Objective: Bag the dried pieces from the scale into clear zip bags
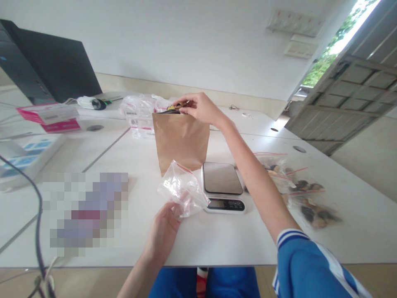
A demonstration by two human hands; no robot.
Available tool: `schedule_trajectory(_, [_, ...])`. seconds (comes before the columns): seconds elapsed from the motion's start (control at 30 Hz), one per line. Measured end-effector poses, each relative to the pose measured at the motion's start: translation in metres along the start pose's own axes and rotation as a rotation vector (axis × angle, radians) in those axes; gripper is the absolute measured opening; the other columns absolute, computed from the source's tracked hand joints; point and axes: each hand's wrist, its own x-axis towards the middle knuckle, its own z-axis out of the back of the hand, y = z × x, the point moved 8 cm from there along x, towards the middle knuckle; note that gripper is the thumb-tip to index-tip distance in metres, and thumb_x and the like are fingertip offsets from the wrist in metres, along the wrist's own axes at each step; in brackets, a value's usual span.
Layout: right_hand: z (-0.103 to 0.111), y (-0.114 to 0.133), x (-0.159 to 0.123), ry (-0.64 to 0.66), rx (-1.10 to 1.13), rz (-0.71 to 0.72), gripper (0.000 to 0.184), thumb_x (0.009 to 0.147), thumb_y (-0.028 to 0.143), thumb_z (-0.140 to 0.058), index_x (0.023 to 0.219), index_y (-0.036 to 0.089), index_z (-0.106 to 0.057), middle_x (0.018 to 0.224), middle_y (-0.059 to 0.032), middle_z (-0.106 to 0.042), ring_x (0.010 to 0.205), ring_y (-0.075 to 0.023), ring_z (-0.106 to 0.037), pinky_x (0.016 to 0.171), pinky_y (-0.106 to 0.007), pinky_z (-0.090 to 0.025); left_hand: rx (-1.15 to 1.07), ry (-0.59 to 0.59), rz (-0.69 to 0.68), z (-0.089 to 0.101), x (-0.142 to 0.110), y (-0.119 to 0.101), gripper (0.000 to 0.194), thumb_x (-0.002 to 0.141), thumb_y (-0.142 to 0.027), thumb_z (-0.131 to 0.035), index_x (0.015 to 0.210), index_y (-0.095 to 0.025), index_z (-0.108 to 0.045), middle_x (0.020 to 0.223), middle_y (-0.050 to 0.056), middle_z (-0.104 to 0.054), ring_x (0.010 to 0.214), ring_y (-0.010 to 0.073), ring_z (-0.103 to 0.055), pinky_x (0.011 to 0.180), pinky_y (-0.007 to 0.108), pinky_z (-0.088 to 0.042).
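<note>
My left hand [167, 225] is closed on a clear zip bag [186, 188] with a red seal line; the bag looks empty and hangs in front of the scale. My right hand [198, 108] reaches over to the mouth of an upright brown paper bag [182, 138]. Its fingers curl around dark and yellowish contents [173, 108] at the top, too small to name. A kitchen scale [222, 178] with a steel plate stands between the bags and my right forearm, nothing on its plate.
Filled clear zip bags [316, 211] of dark and tan pieces lie to the right. Behind the paper bag sit plastic-wrapped packs [139, 114]. Pink-white boxes [58, 116], a black computer case [58, 62], a pixelated item [93, 207] and a cable [39, 223] are at left.
</note>
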Motion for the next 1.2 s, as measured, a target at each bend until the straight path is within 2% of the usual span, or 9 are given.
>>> schedule_trajectory(0.2, [-0.002,0.013,-0.003,0.115,0.007,-0.02,0.034,0.077,0.002,-0.048,0.098,0.014,-0.072,0.106,-0.0069,-0.07,0.098,-0.0175,-0.062,0.091,-0.031,-0.049,0.005,0.027,-0.008,-0.001,-0.001,-0.001,0.026,0.082,-0.008,-0.044,0.072,-0.013,-0.068,0.103,0.011,-0.072,0.095,0.0214,-0.068,0.086,0.033,-0.054])
schedule_trajectory(0.4, [-0.003,0.021,-0.008,0.114,-0.214,-0.02,0.04,0.079,0.001,-0.04,0.1,0.016,-0.071,0.11,-0.0058,-0.067,0.094,-0.019,-0.061,0.09,-0.034,-0.047,0.015,0.042,-0.013,-0.002,-0.001,-0.001,0.023,0.083,-0.011,-0.046,0.085,-0.012,-0.069,0.107,0.012,-0.072,0.094,0.0217,-0.068,0.086,0.034,-0.054])
schedule_trajectory(0.53, [0.002,0.035,-0.023,-0.046,-0.333,0.058,0.03,0.089,0.009,-0.041,0.1,0.017,-0.067,0.115,-0.0071,-0.061,0.112,-0.022,-0.051,0.101,-0.038,-0.039,0.047,0.074,-0.03,-0.005,-0.003,-0.001,0.025,0.082,-0.016,-0.05,0.101,-0.01,-0.067,0.113,0.013,-0.069,0.094,0.0223,-0.068,0.086,0.033,-0.054])
schedule_trajectory(0.63, [0.006,0.051,-0.055,-0.209,-0.323,0.053,0.026,0.096,0.022,-0.037,0.1,0.017,-0.063,0.111,-0.0086,-0.059,0.11,-0.0217,-0.051,0.098,-0.039,-0.039,0.068,0.076,-0.059,-0.003,-0.005,-0.002,0.029,0.078,-0.021,-0.058,0.104,-0.011,-0.066,0.119,0.014,-0.067,0.094,0.0241,-0.068,0.084,0.034,-0.053])
schedule_trajectory(0.7, [-0.008,0.055,-0.083,-0.123,-0.245,-0.02,0.03,0.098,0.033,-0.037,0.096,0.016,-0.061,0.1,-0.0075,-0.062,0.093,-0.0178,-0.056,0.085,-0.032,-0.043,0.094,0.086,-0.068,-0.003,-0.006,0.0,0.033,0.074,-0.025,-0.063,0.104,-0.011,-0.066,0.118,0.014,-0.067,0.095,0.0258,-0.068,0.083,0.034,-0.053])
schedule_trajectory(0.77, [-0.033,0.05,-0.115,0.118,-0.176,-0.179,0.035,0.095,0.044,-0.043,0.095,0.016,-0.062,0.094,-0.0055,-0.065,0.078,-0.0147,-0.058,0.071,-0.027,-0.042,0.139,0.099,-0.082,-0.004,-0.006,0.001,0.038,0.069,-0.026,-0.068,0.104,-0.012,-0.067,0.115,0.014,-0.069,0.097,0.0271,-0.068,0.082,0.033,-0.052])
schedule_trajectory(0.87, [-0.053,0.04,-0.158,0.331,-0.192,-0.329,0.038,0.093,0.044,-0.046,0.077,0.015,-0.065,0.071,-0.002,-0.063,0.063,-0.0122,-0.053,0.061,-0.024,-0.035,0.244,0.092,-0.118,-0.006,-0.009,0.0,0.042,0.065,-0.028,-0.071,0.104,-0.013,-0.069,0.109,0.012,-0.072,0.097,0.0261,-0.067,0.079,0.029,-0.051])
schedule_trajectory(1.07, [-0.021,0.011,-0.189,-0.089,-0.041,-0.481,0.053,0.095,0.053,-0.036,0.066,0.016,-0.059,0.056,0.0012,-0.049,0.055,-0.0111,-0.046,0.057,-0.024,-0.032,0.345,0.167,-0.043,-0.016,-0.019,-0.005,0.039,0.065,-0.03,-0.068,0.102,-0.015,-0.072,0.098,0.011,-0.074,0.082,0.0203,-0.067,0.064,0.023,-0.049])
schedule_trajectory(1.2, [-0.047,0.003,-0.21,-0.005,0.374,-0.629,0.066,0.088,0.073,-0.022,0.092,0.017,-0.056,0.073,-0.0016,-0.055,0.061,-0.0127,-0.054,0.056,-0.025,-0.042,0.362,0.104,-0.127,-0.01,-0.018,-0.021,0.037,0.065,-0.029,-0.067,0.099,-0.014,-0.07,0.089,0.008,-0.074,0.076,0.0165,-0.066,0.067,0.022,-0.049])
